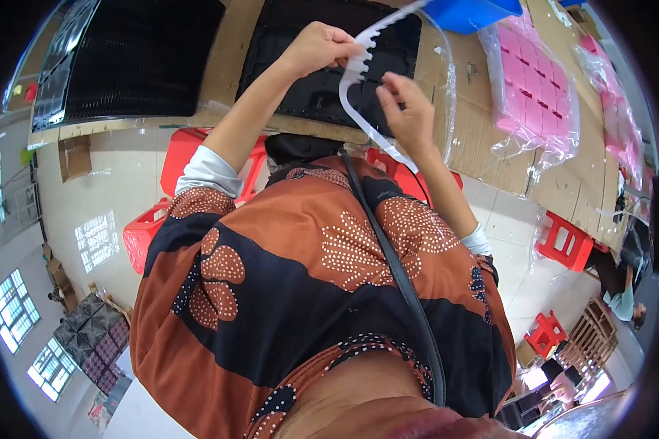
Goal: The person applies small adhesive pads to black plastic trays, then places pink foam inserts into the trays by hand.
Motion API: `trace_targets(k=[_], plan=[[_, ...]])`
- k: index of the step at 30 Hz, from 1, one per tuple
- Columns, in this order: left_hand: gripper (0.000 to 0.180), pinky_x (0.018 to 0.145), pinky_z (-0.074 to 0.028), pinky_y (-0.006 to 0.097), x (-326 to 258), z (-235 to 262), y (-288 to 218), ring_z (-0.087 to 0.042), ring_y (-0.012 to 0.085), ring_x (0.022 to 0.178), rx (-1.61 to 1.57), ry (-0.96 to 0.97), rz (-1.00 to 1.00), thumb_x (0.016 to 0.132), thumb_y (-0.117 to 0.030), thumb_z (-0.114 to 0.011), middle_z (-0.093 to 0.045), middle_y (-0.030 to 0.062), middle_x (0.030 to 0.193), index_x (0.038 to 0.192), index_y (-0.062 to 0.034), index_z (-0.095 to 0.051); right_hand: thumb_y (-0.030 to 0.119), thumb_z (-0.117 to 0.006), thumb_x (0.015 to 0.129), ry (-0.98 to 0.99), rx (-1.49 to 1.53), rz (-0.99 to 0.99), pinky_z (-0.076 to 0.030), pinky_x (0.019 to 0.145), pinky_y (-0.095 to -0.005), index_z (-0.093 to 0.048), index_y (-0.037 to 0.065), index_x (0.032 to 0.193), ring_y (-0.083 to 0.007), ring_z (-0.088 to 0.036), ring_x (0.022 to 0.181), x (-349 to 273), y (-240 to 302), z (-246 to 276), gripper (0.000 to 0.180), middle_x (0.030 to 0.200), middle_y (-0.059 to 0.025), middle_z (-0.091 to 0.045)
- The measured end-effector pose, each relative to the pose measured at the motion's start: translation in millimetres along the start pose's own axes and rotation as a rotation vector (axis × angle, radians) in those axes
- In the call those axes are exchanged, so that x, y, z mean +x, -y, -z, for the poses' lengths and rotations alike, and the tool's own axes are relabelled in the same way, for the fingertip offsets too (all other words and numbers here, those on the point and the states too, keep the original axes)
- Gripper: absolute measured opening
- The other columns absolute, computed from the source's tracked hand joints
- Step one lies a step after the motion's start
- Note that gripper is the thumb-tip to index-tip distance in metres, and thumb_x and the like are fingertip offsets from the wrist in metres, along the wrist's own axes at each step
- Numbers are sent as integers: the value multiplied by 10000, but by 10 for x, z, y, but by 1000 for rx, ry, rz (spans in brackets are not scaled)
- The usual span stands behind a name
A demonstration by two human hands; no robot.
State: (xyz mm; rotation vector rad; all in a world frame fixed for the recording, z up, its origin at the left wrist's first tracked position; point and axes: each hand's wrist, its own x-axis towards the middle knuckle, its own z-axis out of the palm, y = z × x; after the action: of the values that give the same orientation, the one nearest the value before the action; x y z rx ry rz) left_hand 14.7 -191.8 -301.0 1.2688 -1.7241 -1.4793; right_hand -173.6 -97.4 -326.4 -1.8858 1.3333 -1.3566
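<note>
Basically, left hand has the white toothed strip pinched above the black plastic tray, right hand curled just beside, can't tell if gripping; strip looks light, bendy, probably slick, best held along its plain edge.

Bright scene, glowing windows at left, floor glare, dark warped edges

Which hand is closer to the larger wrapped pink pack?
Your right. The right hand is left of the pink pack, not touching it; the left hand, pinching the white strip, is farther left.
</note>
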Motion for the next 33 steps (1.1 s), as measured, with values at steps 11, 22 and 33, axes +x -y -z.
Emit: trace_targets(k=[11,22,33], plan=[[272,570,-466,185,130,-255,-325,-630,119,689,-385,80,119,702,-267,-722,-650,51,759,869,-61,-662,59,-703,655,-138,-71,191,-431,672,-273,-653,60,868,-194,-514,806,572,9,237,219,840,-57,-549],[250,636,-470,208,155,-338,-393,-593,102,717,-395,106,154,740,-264,-685,-637,37,765,860,-45,-661,61,-719,618,-122,-89,224,-429,623,-277,-651,59,757,-196,-518,740,608,-124,283,156,769,-38,-550],[346,657,-457,265,131,-252,-347,-585,147,764,-63,-3,89,858,-304,-506,-624,86,847,946,13,-612,75,-669,684,-79,6,-4,-434,629,-270,-644,59,731,-194,-542,726,498,-180,429,55,769,-57,-573]])
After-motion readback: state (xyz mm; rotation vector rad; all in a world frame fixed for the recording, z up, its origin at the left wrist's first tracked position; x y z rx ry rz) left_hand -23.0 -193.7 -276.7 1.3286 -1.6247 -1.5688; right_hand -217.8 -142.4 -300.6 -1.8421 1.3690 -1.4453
